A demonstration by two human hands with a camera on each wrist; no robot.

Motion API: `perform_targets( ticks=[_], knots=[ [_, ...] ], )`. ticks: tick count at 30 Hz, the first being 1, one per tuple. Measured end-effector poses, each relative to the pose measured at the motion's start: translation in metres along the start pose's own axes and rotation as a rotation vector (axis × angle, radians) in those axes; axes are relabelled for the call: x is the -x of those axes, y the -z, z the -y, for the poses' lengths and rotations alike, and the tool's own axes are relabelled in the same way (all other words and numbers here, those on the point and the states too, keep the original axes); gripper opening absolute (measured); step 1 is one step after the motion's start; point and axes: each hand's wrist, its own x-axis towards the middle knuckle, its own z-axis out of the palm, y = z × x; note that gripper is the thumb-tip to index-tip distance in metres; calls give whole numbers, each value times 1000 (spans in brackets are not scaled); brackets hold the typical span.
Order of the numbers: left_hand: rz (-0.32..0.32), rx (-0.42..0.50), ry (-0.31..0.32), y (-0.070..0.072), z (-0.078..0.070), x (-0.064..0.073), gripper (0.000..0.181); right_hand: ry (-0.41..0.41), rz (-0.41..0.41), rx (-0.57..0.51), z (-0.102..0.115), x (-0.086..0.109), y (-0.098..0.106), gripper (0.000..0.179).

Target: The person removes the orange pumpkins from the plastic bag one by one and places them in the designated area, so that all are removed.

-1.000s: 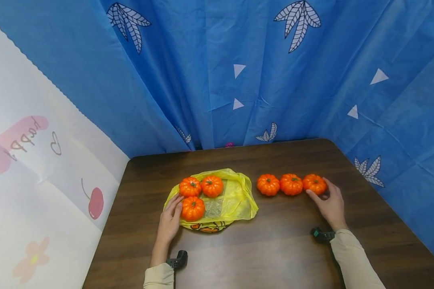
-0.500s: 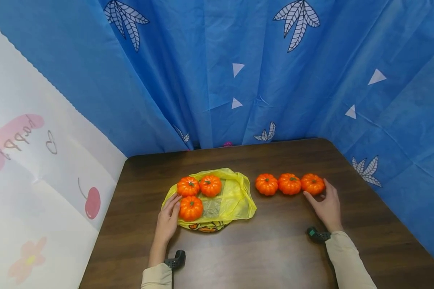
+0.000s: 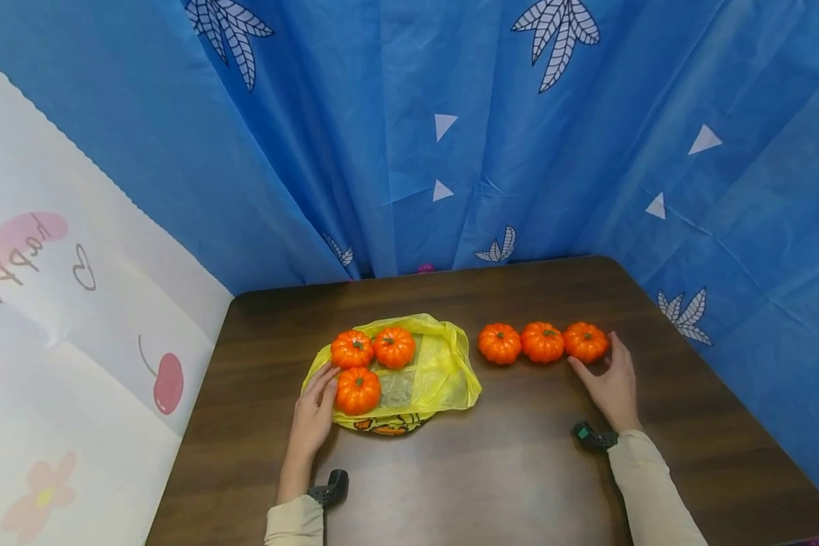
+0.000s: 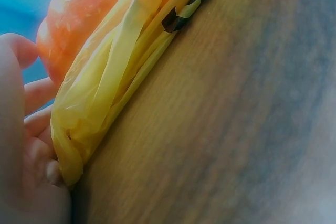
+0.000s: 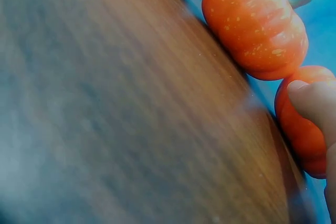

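Three small orange pumpkins rest on a crumpled yellow plastic bag (image 3: pixel 447 379) left of the table's middle. My left hand (image 3: pixel 312 417) lies along the bag's left edge, fingers relaxed, its thumb beside the nearest pumpkin (image 3: pixel 358 391). In the left wrist view the fingers reach behind the yellow bag (image 4: pixel 94 98), next to a pumpkin (image 4: pixel 79 19). Three more pumpkins stand in a row on the right. My right hand (image 3: pixel 614 387) holds the rightmost pumpkin (image 3: pixel 585 342) between thumb and fingers. The right wrist view shows the thumb (image 5: pixel 315 100) against that pumpkin (image 5: pixel 302 135).
Beside the held pumpkin stand the row's middle pumpkin (image 3: pixel 542 342) and left pumpkin (image 3: pixel 499 343). The brown wooden table (image 3: pixel 450 485) ends at a blue curtain (image 3: pixel 423 152) behind and a white printed sheet (image 3: pixel 75 341) on the left.
The head view has shifted slightly right and down. Both hands and the pumpkins keep their places relative to each other.
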Motion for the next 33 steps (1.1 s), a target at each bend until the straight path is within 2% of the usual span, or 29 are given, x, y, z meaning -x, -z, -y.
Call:
perform_targets(
  ticks=[6,17,27,33],
  knots=[
    [-11,6,-10,0,-1,0,44,10,-7,-11,1,-1,0,101],
    [-17,19,-29,-5,-5,0,43,-42,-43,-84,4,-1,10,97],
    [-15,24,-2,-3,-7,3,42,-14,-27,-95,17,-4,18,94],
    [-16,20,10,0,-8,4,41,20,-24,-86,34,-11,19,92]
  ],
)
